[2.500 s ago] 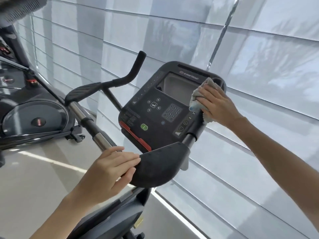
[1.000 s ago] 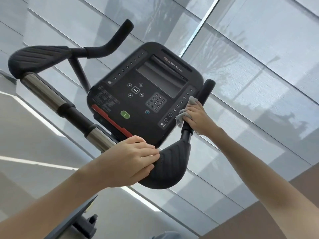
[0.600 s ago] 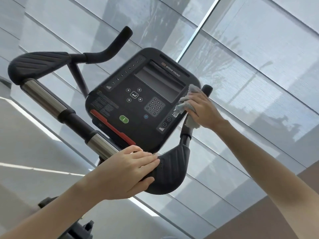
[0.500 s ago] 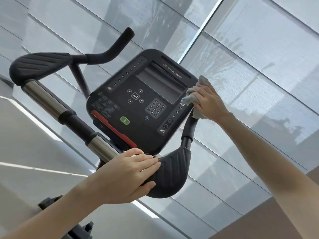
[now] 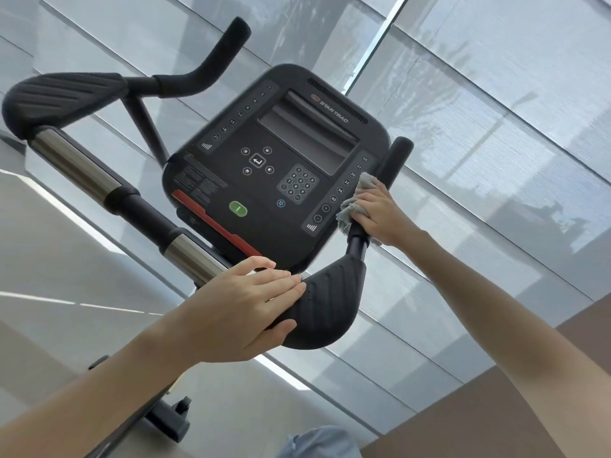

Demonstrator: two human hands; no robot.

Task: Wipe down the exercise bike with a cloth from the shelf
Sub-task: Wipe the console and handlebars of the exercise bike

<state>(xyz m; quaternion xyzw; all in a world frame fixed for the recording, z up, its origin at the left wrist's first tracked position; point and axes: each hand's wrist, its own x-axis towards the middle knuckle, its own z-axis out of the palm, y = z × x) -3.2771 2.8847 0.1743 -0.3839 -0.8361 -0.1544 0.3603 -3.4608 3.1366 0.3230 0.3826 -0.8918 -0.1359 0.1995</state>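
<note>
Lower beside the console (image 5: 264, 180) now, my right hand (image 5: 380, 213) wraps the soft cloth (image 5: 347, 213) round the stiff handle (image 5: 396, 157); my left hand (image 5: 241, 309) clasps the elbow pad (image 5: 327, 309).

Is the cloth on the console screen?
No, the right hand grips the cloth around the upright handlebar, beside the console.

Carrying surface: pale grey glossy floor (image 5: 49, 325), smooth, crossed by thin bright streaks of reflected light.
Standing on it: one black exercise bike (image 5: 274, 180), its frame rising from the lower left.
Contact visible: black base foot (image 5: 168, 423) resting on the floor; other supports out of view.
</note>
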